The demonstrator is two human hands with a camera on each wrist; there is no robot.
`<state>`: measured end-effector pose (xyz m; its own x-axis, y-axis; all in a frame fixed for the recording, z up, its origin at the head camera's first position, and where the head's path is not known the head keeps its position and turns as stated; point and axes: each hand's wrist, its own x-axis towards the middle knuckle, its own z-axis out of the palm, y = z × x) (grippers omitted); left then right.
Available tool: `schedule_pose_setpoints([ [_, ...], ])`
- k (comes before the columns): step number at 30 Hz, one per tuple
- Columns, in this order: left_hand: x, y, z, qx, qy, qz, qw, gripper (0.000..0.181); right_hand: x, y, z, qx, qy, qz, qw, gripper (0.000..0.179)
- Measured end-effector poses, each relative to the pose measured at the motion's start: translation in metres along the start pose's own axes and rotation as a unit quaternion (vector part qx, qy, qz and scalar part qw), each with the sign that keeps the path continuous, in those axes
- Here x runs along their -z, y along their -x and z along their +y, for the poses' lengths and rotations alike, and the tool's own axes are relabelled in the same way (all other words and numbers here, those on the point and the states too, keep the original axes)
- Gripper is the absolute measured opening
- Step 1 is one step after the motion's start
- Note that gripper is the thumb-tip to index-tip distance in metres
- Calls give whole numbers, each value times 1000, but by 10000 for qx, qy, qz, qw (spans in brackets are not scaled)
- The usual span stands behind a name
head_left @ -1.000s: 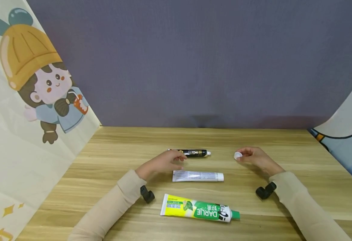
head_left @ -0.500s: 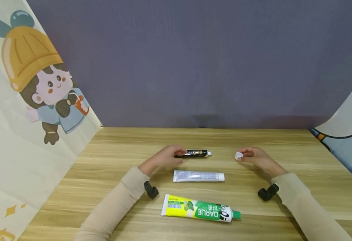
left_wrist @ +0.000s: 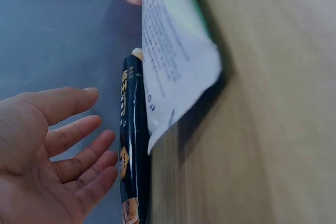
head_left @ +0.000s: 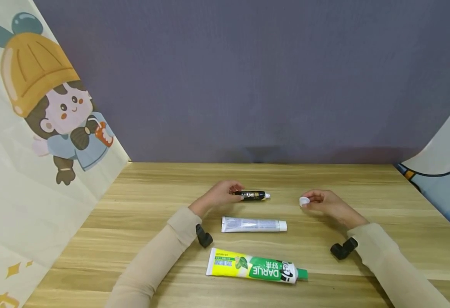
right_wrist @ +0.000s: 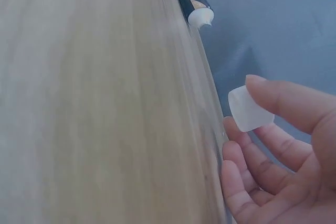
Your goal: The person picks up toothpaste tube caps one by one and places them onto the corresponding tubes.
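Note:
A black toothpaste tube [head_left: 253,196] lies at the back of the table, its white nozzle [right_wrist: 201,17] bare and pointing right. My left hand [head_left: 222,193] is at its left end, covering part of it. In the left wrist view the fingers [left_wrist: 86,158] are spread and slightly bent beside the black tube [left_wrist: 134,129]; no grip shows. Off to the right, my right hand [head_left: 326,204] pinches a white cap [right_wrist: 247,109] between thumb and fingers, apart from the nozzle.
Nearer me lies a white toothpaste tube [head_left: 251,225] with a white cap. In front of it is a larger yellow-and-green Darlie tube [head_left: 255,268] with a green cap. A dark grey panel [head_left: 263,85] stands behind the wooden table [head_left: 151,188].
My left hand has moved right and slightly away from me, from above the gap between the tubes to the black tube. The right hand keeps the cap almost in place.

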<state>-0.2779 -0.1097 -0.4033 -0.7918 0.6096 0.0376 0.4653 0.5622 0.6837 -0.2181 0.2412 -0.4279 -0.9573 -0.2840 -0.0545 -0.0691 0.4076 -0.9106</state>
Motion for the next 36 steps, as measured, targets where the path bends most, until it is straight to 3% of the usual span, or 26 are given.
schedule_pose_setpoints([
  [7, -2, -8, 0, 367, 90, -34, 9993, 38, -5, 5, -4, 39, 66, -32, 10000, 42],
  [16, -3, -8, -3, 549, 272, -127, 9980, 48, -10, 9, -9, 184, 116, 153, 9996, 42],
  [24, -4, -10, -11, 303, 87, -164, 9994, 46, -13, 8, -8, 178, 89, 172, 9997, 42],
  [31, -3, -11, -9, 397, -171, -247, 9988, 45, -14, 9, -11, 204, 117, 202, 9995, 44],
  [36, -5, -12, -10, 224, -324, -198, 9990, 43, -14, 9, -13, 208, 138, 270, 9993, 43],
])
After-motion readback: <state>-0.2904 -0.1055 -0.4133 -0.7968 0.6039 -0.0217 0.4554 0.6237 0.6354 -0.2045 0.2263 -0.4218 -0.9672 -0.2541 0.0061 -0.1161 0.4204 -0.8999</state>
